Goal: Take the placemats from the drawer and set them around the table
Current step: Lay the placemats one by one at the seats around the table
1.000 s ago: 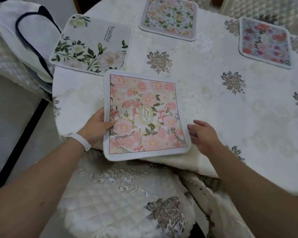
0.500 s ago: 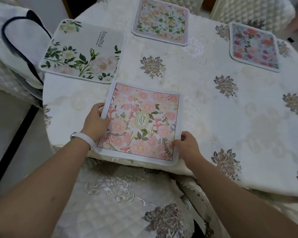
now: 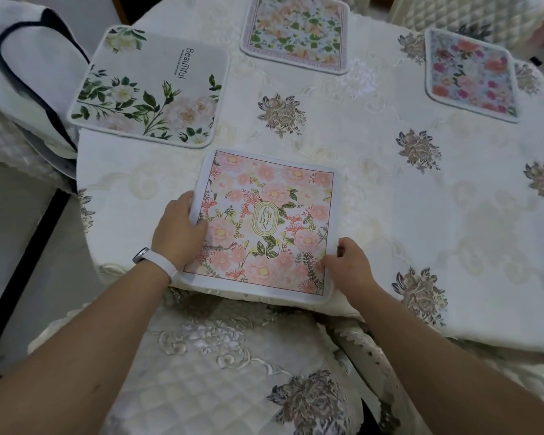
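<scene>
The fingers [image 3: 185, 200] of the left hand [image 3: 178, 229] curl round the left border of the pink placemat [image 3: 274, 224], with the thumb laid over its printed face, and the right hand [image 3: 347, 265] pinches the lower right corner the same way, fingers bent close over the white edge. With a grip on two opposite sides, the person can likely slide and turn the mat until it sits square to the seat. The mat lies flat on the surface [image 3: 390, 189] at its near rim, its front edge just at the drop of the embroidered cloth, directly above a quilted chair cover [image 3: 220, 372], which suggests it marks this sitter's place. A white wristband [image 3: 161, 262] circles the left wrist. Further out, three more mats lie flat around the rim: the "Beautiful" placemat [image 3: 151, 89] to the left, near the pink one's far corner, a leafy placemat [image 3: 296, 32] at the far side, and a bright rose placemat [image 3: 471, 73] to the right, each well apart from the next. A white bag with dark trim [image 3: 29, 80] rests off the left edge. The laying looks nearly complete.
</scene>
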Motion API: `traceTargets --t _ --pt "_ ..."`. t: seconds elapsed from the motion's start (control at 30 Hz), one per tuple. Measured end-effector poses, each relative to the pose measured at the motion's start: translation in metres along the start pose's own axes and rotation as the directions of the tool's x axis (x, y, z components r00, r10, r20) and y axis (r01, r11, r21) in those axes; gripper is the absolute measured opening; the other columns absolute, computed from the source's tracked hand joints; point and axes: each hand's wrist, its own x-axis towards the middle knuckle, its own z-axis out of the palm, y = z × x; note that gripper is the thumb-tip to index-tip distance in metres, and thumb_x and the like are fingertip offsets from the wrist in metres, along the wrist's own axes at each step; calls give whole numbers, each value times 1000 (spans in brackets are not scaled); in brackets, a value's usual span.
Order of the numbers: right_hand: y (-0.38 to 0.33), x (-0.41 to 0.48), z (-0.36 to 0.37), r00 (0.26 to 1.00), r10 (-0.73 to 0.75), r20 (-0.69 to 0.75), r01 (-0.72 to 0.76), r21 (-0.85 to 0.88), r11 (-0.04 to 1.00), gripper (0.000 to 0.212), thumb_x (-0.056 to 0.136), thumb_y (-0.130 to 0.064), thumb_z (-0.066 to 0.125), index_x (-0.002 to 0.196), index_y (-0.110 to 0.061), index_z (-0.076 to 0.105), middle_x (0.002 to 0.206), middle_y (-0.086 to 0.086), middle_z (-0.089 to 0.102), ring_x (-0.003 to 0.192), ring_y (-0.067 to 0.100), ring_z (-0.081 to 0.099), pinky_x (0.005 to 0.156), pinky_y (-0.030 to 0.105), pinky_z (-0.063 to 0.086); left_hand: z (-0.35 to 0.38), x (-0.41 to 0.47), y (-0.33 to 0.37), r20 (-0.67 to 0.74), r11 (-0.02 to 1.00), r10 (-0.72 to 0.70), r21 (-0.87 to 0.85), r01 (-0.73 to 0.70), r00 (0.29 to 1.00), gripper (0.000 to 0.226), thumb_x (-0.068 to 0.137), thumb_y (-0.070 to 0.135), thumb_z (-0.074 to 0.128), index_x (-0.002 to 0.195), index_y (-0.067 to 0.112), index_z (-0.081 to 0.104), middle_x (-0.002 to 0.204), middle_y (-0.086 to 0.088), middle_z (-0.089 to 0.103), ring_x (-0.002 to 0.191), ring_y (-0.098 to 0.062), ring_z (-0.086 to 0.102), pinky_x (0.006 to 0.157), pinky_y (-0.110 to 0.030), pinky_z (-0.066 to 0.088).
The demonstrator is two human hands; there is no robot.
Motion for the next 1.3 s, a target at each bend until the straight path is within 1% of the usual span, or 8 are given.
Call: traceTargets --t 0.27,0.4,0.47,0.53,0.7,0.83,1.1,1.3 --pt "-2 5 -7 999 24 36 -21 -90 996 13 85 -16 64 95 -19 56 91 1 65 79 16 61 67 35 54 6 -5 -2 -20 991 11 131 -9 1000 54 92 28 57 142 18 40 127 -12 55 106 -32 57 85 -43 49" --pt "-4 5 -4 996 -82 -35 67 -308 949 51 86 -24 63 132 -15 44 112 -1 57 93 19 59 71 33 47 3 -6 -2 -79 961 96 268 -72 992 50 89 27 59 135 11 49 124 -18 54 112 -38 49 89 -49 45" --pt "-5 5 4 942 -323 -95 231 -516 825 55 90 -33 57 139 -14 40 129 9 49 112 27 51 84 38 44 4 -3 1 -27 918 200 355 -177 979 53 88 35 55 135 11 51 138 -18 49 126 -39 42 98 -53 41" --pt "-11 7 18 863 -505 22 406 -627 666 55 93 -41 49 141 -15 40 140 13 44 126 31 43 100 44 39 13 0 7 149 850 280 420 -317 948 62 92 46 43 145 15 41 156 -13 33 143 -33 26 114 -54 28" --pt "-25 32 55 761 -509 402 608 -716 344 70 96 -62 19 156 -27 11 165 5 -1 150 29 -7 118 50 -6 44 22 22 395 680 391 485 -550 831 64 98 54 18 156 27 10 166 -1 3 151 -21 -5 119 -49 -2" --pt "-46 64 69 695 -562 449 657 -715 241 79 92 -72 7 156 -25 0 164 4 -6 149 27 -11 118 52 -7 49 61 35 495 570 461 471 -674 736 68 97 62 8 156 29 6 165 4 -1 151 -17 -7 121 -47 -1" --pt "-79 115 66 662 -636 397 659 -713 241 88 89 -75 13 156 -19 6 165 5 1 150 26 -3 120 48 0 63 112 58 411 599 443 526 -604 797 79 89 75 7 156 34 4 166 5 0 151 -17 -4 121 -46 1" --pt "-79 124 57 772 -596 221 533 -735 418 85 89 -74 15 157 -24 5 165 5 -3 150 26 -7 119 47 -5 64 113 54 260 696 333 580 -423 906 79 87 78 10 155 38 4 166 3 0 151 -22 -4 120 -49 1"
